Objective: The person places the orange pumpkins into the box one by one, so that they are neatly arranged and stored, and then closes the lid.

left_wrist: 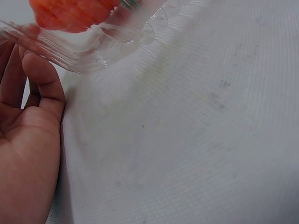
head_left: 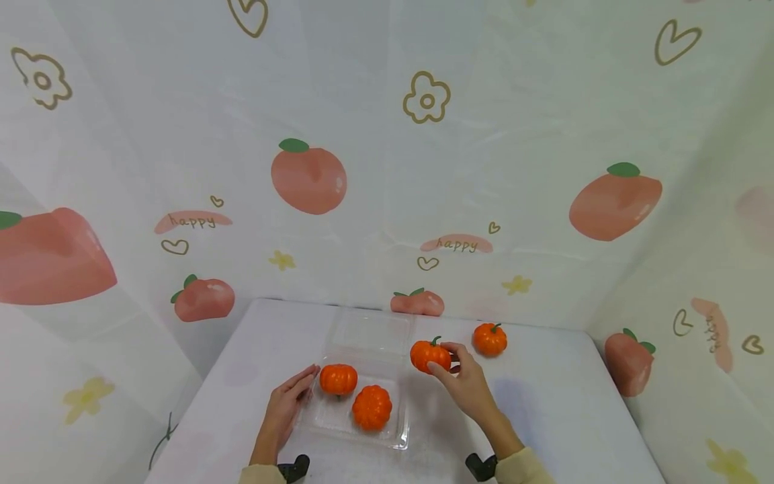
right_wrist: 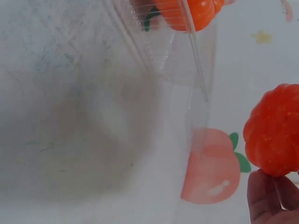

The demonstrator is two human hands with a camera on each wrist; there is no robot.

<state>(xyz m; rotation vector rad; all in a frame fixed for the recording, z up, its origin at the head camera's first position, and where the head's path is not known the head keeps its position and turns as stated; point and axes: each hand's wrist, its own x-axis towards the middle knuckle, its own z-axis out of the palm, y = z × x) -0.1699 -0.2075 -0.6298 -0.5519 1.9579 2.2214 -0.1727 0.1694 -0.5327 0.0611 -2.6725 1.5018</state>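
Pumpkin was pinched in the right hand, above and to the right of the clear box, which held two more pumpkins. The left hand touched the box's left wall with relaxed fingers. In my judgement, shiny skin could cause a slip, and a bump could shift the light box. No brand was readable; the cloth said "happy".
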